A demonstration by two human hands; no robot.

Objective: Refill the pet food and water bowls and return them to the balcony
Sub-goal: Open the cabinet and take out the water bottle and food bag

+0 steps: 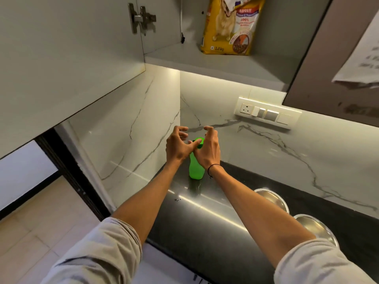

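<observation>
We reach both arms over the dark counter (205,218), our left hand (178,144) and right hand (207,149) meeting above a green bottle (195,171) that stands upright near the marble corner. The fingers of both hands are spread and half-curled, gripping nothing; the bottle's top sits just behind our thumbs. Two steel bowls (273,198) wait at our right, and a yellow dog food bag (229,27) stands in the open cabinet overhead

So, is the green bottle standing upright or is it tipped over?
Upright. The green bottle stands on its base on the dark countertop, cap end up, behind both hands. Whether the cap is shut, I cannot tell.
</observation>
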